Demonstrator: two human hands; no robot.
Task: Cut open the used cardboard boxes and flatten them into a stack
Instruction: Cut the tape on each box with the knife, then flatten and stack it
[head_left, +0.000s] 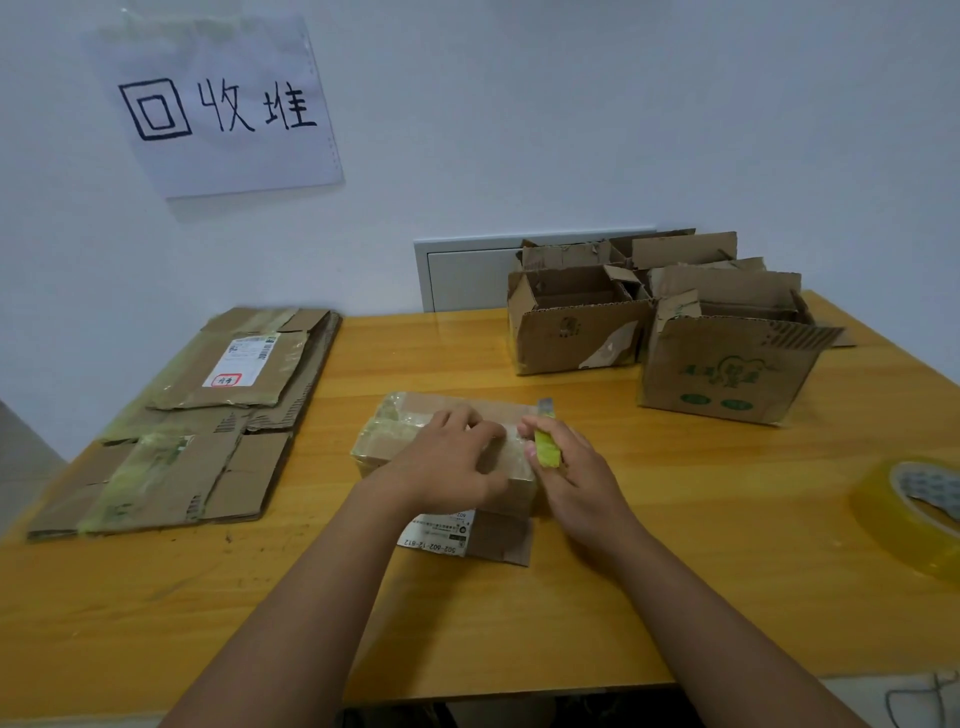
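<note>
While the left hand (451, 457) lies flat on the taped cardboard box (415, 431) mid-table, fingers relaxed, the right hand (566, 467) grips a yellow utility knife (546, 439) at the box's right edge, blade aimed away toward the wall. Box's long axis runs left-right. Farther back: flattened cardboard stack (208, 410) left, open boxes (665, 332) right.

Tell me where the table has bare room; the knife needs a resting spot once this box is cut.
Bare wood lies between the taped box and the tape roll, right of the right hand, and along the near edge of the table. A strip separates the box from the flattened stack. The far right is crowded with open boxes.
</note>
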